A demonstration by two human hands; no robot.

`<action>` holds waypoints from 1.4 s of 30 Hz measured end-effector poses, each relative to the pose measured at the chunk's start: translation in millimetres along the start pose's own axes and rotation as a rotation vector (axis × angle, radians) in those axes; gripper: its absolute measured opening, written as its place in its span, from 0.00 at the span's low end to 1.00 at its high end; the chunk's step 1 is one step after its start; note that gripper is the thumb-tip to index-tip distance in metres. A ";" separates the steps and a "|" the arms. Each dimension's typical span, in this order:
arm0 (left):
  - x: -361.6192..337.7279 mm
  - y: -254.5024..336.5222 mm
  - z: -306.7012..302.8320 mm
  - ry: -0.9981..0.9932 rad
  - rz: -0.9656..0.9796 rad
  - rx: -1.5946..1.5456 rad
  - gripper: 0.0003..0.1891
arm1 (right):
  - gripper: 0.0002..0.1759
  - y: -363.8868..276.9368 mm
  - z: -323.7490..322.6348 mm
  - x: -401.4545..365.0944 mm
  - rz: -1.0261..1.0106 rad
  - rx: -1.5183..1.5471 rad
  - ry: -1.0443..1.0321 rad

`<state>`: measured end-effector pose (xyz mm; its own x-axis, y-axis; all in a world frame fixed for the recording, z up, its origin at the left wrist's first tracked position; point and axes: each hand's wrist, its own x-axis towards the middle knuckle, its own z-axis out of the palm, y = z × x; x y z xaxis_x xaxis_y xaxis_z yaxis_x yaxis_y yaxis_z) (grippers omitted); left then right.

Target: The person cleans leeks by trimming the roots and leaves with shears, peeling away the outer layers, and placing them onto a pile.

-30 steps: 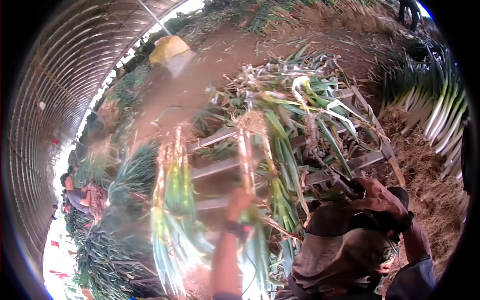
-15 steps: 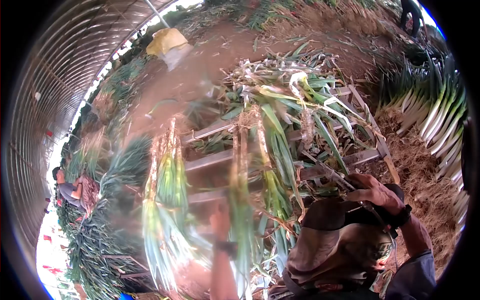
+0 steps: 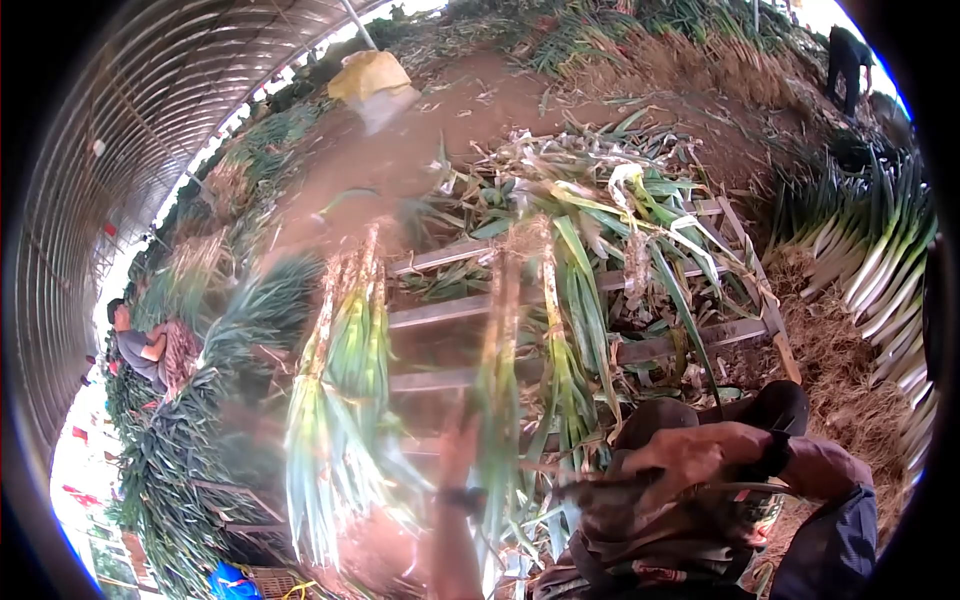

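Several long green onions (image 3: 350, 345) lie across a slatted wooden rack (image 3: 440, 317), roots toward the far side and leaves toward me. My left hand (image 3: 457, 435), smeared by motion, is over the slats beside the blurred middle onions (image 3: 498, 370). Its fingers cannot be made out. My right hand (image 3: 690, 455) is above my lap, its fingers closed around a thin, blurred tool; a pale hose (image 3: 745, 487) runs by its wrist. Right of my left hand, one onion (image 3: 555, 330) has brown outer skin and a rooty end.
Stripped leaves (image 3: 590, 165) are heaped at the rack's far end. Trimmed white-stemmed onions (image 3: 870, 265) stand in rows at right. A person (image 3: 150, 350) sits at left by piled onions; another person (image 3: 848, 70) bends at far right. A yellow sack (image 3: 368, 78) lies on the soil.
My right hand has moved down and left toward my lap, taking the thin tool from the rack's edge. My left hand has shifted slightly right in view. The whole view has tilted.
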<state>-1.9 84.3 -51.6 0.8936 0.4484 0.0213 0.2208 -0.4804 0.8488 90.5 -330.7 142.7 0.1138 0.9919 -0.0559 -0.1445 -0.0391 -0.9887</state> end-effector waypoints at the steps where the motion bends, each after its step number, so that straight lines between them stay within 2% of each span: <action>1: 0.3 6.0 -1.2 -0.021 -0.050 0.073 0.33 | 0.30 3.3 3.1 4.1 -0.042 0.130 -0.011; 2: -0.1 13.6 -2.4 -0.043 -0.099 0.146 0.33 | 0.30 6.6 6.1 8.1 -0.082 0.261 -0.027; 3: -0.7 19.0 -2.9 -0.056 -0.107 0.149 0.32 | 0.30 23.7 9.1 12.8 -0.236 0.428 0.008; 5: 1.2 30.2 -2.0 -0.082 -0.114 0.155 0.31 | 0.29 33.1 6.8 7.7 -0.288 0.395 0.064; 8: 0.5 35.5 1.8 -0.022 -0.140 0.180 0.28 | 0.26 -50.4 4.5 7.0 0.034 -0.186 0.121; 9: 3.5 20.0 10.0 0.115 -0.027 0.233 0.24 | 0.25 -53.6 3.5 5.9 0.117 -0.351 0.164; 11: 19.7 -6.8 7.8 0.133 0.078 0.488 0.20 | 0.24 -46.0 -0.1 4.5 0.275 -0.644 0.248; 12: 21.2 1.6 5.1 0.139 0.130 0.615 0.19 | 0.23 -42.2 0.3 5.6 0.344 -0.775 0.302; 14: 7.5 37.1 23.1 0.293 0.139 -0.019 0.09 | 0.22 -67.0 -4.8 0.0 0.228 -0.932 0.476; 16: -3.9 94.3 37.7 0.297 0.233 -0.115 0.04 | 0.26 -67.7 -15.6 -9.8 0.226 -0.859 0.530; 19: -18.3 105.3 79.9 0.187 0.134 0.006 0.07 | 0.31 -82.1 -10.2 -9.4 0.510 -0.936 0.476; 20: -13.2 94.1 98.3 0.207 0.237 0.138 0.08 | 0.31 -76.6 -10.6 -11.1 0.472 -0.977 0.471; 22: -5.4 82.9 124.9 0.052 0.134 0.253 0.16 | 0.32 -59.1 -12.1 -12.3 0.394 -1.062 0.456; 23: -4.4 87.9 130.7 -0.025 0.081 0.310 0.20 | 0.31 -57.7 -10.3 -10.0 0.465 -1.069 0.447; 26: 3.1 102.7 144.1 -0.131 -0.148 0.363 0.26 | 0.29 -48.4 -11.1 -8.9 0.404 -1.114 0.459; 29: 14.6 103.4 148.6 -0.134 -0.175 0.368 0.31 | 0.30 -51.7 -9.4 -2.9 0.427 -1.126 0.432; 32: 18.7 105.8 146.2 -0.176 -0.255 0.274 0.33 | 0.29 -42.6 -11.5 1.1 0.422 -1.180 0.419; 35: 19.0 89.9 147.1 -0.188 -0.238 0.141 0.34 | 0.30 -45.1 -12.8 7.6 0.485 -1.119 0.356; 37: 20.8 66.3 157.8 -0.173 -0.200 0.099 0.35 | 0.30 -38.5 -13.5 10.8 0.383 -1.124 0.345; 38: 20.7 68.3 157.1 -0.164 -0.183 0.077 0.35 | 0.30 -37.4 -13.4 13.2 0.333 -1.125 0.338; 42: 21.2 95.2 144.2 -0.224 -0.195 0.110 0.35 | 0.30 -40.9 -13.9 26.6 0.356 -1.094 0.304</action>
<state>94.4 -60.6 -46.6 0.8913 0.3686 -0.2640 0.4267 -0.4856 0.7630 113.0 -304.4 179.7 0.4868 0.8411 -0.2358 0.6840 -0.5349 -0.4960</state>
